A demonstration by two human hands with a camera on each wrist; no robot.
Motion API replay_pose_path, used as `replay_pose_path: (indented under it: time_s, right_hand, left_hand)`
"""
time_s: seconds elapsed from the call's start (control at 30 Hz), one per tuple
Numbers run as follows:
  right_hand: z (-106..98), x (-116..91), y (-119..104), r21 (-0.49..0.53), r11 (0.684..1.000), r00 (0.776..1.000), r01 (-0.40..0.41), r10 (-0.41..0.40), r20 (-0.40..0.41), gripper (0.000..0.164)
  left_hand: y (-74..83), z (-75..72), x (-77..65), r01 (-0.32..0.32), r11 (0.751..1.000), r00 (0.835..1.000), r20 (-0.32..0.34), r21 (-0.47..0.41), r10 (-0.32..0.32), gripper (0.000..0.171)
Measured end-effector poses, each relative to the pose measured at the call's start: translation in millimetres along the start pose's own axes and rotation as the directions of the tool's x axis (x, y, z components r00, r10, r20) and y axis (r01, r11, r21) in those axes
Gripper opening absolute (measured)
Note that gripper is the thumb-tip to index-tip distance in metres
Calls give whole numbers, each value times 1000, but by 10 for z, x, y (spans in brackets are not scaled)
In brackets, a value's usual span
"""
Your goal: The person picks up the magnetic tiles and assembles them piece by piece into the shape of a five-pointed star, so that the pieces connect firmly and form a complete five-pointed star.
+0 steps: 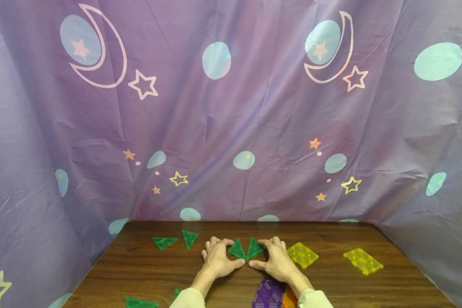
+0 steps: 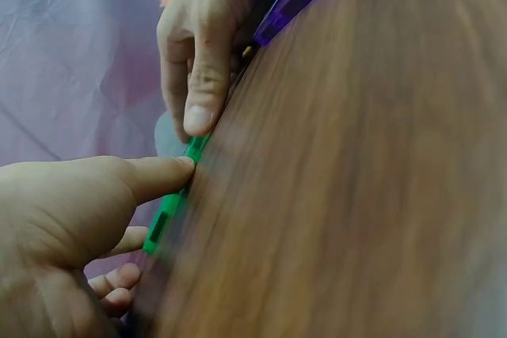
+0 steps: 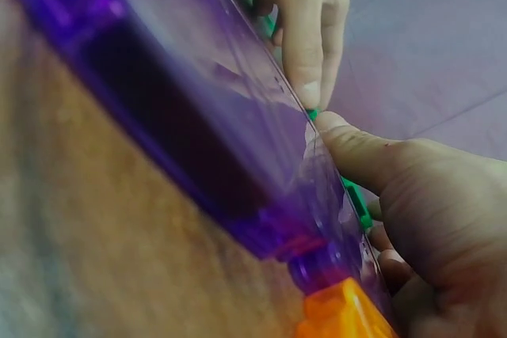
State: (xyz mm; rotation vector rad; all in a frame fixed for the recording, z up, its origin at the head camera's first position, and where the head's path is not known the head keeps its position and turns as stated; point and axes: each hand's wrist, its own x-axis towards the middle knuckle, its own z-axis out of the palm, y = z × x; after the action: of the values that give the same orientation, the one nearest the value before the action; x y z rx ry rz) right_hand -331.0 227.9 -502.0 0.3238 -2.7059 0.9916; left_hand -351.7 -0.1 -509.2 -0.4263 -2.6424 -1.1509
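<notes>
Two translucent green triangle magnetic tiles lie side by side on the wooden table, their near corners meeting and a V-shaped gap between them. My left hand holds the left green triangle tile between thumb and index finger. On the other side, my right hand has its thumb and index finger at the edges of the right green triangle tile. In the left wrist view, both thumbs are by the tiles' near edge. A purple tile piece hides part of the work in the right wrist view.
Loose green triangles lie to the left. Two yellow tile shapes are on the right. Close to my right forearm are a purple shape and an orange piece. A patterned purple cloth hangs behind the table.
</notes>
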Motion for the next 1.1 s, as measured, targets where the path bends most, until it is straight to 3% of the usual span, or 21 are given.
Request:
replay_pose_path:
  time_s: [0.23,0.57,0.8,0.97,1.1]
  right_hand:
    - [-4,2,-13,14,1000,1000,15,-15,0,70]
    - [10,-6,8,23,1000,1000,-8,8,5,68]
    - [3,2,2,23,999,1000,-27,27,13,70]
    - [-4,12,15,27,999,1000,-28,28,8,70]
    - [-8,3,24,30,999,999,-30,29,13,71]
  left_hand:
    - [25,81,-5,-34,999,999,-16,-6,34,56]
    - [-8,114,1,-44,999,998,-42,-16,44,50]
    - [97,16,-55,-38,999,999,-15,12,38,52]
    - [59,25,-30,-44,999,999,-6,1,44,52]
    - [58,-67,-28,-55,997,995,82,-48,59,57]
